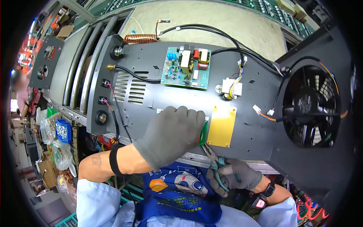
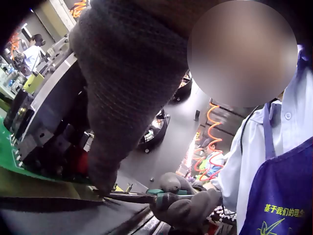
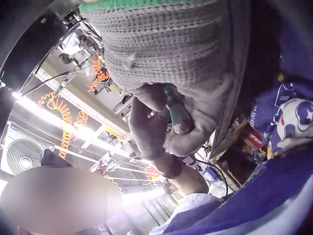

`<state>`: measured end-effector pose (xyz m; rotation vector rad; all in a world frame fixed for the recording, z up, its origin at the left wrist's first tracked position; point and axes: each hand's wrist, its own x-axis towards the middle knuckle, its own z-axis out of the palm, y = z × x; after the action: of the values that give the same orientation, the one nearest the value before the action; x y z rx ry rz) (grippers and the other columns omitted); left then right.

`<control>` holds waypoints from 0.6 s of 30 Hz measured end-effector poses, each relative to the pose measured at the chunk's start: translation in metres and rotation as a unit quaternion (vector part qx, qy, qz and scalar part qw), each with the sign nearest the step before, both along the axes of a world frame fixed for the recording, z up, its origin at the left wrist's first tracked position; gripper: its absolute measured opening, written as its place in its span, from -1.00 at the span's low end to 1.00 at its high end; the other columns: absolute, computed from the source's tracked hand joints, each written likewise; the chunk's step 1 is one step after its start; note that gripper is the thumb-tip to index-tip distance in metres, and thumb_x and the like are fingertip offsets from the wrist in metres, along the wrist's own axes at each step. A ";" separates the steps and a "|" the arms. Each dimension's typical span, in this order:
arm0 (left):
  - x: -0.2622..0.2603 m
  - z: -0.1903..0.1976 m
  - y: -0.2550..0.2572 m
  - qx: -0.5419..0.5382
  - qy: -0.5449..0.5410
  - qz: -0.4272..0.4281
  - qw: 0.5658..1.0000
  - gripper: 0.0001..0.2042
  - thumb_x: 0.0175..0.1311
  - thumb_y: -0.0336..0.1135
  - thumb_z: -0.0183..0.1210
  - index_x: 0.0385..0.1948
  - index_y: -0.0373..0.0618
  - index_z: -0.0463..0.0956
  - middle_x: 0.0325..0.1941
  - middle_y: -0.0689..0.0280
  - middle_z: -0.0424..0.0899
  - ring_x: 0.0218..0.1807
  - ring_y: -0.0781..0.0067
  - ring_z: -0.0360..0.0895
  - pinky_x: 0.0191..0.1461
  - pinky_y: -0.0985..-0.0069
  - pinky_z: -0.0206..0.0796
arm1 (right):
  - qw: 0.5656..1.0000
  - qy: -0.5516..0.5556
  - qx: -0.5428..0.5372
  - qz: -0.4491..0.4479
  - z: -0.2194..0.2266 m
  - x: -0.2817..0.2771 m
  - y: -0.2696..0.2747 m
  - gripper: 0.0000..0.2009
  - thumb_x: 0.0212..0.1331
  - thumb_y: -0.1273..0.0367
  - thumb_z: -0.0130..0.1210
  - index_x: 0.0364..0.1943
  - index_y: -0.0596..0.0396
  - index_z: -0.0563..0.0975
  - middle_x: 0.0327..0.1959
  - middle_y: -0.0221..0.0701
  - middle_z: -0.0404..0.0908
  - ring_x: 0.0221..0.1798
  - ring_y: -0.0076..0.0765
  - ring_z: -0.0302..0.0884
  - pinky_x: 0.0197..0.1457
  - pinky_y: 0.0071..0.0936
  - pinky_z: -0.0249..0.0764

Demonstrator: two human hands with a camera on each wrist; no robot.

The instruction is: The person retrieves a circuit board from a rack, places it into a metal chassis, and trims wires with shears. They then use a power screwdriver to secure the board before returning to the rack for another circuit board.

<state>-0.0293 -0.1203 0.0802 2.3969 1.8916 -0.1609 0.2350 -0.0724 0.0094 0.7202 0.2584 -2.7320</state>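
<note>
My gloved left hand (image 1: 172, 130) is over a dark metal chassis panel (image 1: 253, 109), gripping a small green circuit board (image 1: 203, 133) beside a yellow sheet (image 1: 221, 126). Its fingers hide most of that board in the head view. From the left wrist, the board's green edge (image 2: 9, 154) shows, with dark parts and a red one on it. In my gloved right hand (image 1: 240, 174) is a pair of pliers (image 1: 214, 166) with teal handles. The pliers' tips meet the board's lower end, close to the left fingertips. Right fingers curl round the handles in the right wrist view.
A larger circuit board (image 1: 186, 68) with tall components is on the panel, near a white connector block (image 1: 231, 87) with wires. A big black fan (image 1: 310, 106) stands at the right. Metal rollers (image 1: 89, 68) and a blue parts bin (image 1: 63, 130) are at the left.
</note>
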 end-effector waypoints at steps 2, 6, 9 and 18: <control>0.004 0.000 0.002 -0.007 0.008 0.013 1.000 -0.60 0.01 -0.16 0.34 -0.15 -0.15 0.51 -0.32 0.33 0.59 -0.27 0.37 0.60 -0.27 0.40 0.43 | 0.998 0.037 -0.056 -0.014 -0.005 0.002 -0.003 -0.62 0.36 0.22 0.14 0.00 0.32 0.48 -0.34 -0.06 0.65 -0.44 -0.08 0.65 -0.44 -0.27 0.54; 0.011 -0.003 0.003 0.019 0.002 0.023 1.000 -0.70 0.03 -0.27 0.26 -0.21 -0.16 0.51 -0.33 0.32 0.58 -0.28 0.37 0.60 -0.24 0.41 0.44 | 0.991 0.068 -0.117 -0.020 -0.012 0.002 -0.001 -0.59 0.35 0.18 0.14 0.00 0.32 0.47 -0.28 -0.09 0.65 -0.39 -0.11 0.67 -0.40 -0.30 0.56; 0.010 0.000 0.006 0.013 0.003 0.019 1.000 -0.74 0.04 -0.30 0.24 -0.24 -0.15 0.50 -0.35 0.31 0.58 -0.28 0.36 0.60 -0.23 0.42 0.46 | 0.992 0.069 -0.107 -0.012 -0.010 -0.001 0.003 -0.58 0.34 0.18 0.14 0.00 0.33 0.47 -0.26 -0.09 0.65 -0.38 -0.10 0.67 -0.39 -0.30 0.57; 0.003 -0.003 -0.003 0.008 -0.037 -0.004 0.999 -0.62 0.03 -0.14 0.38 -0.20 -0.12 0.50 -0.31 0.28 0.62 -0.21 0.28 0.65 -0.20 0.35 0.49 | 0.995 -0.032 0.091 -0.013 0.008 -0.012 -0.041 -0.52 0.20 0.41 0.13 0.21 0.32 0.42 -0.05 0.06 0.68 -0.14 0.05 0.74 -0.01 -0.15 0.66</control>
<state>-0.0258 -0.1231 0.0773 2.3865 1.8581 -0.0560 0.2228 -0.1137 0.0174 0.8641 0.4905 -2.7293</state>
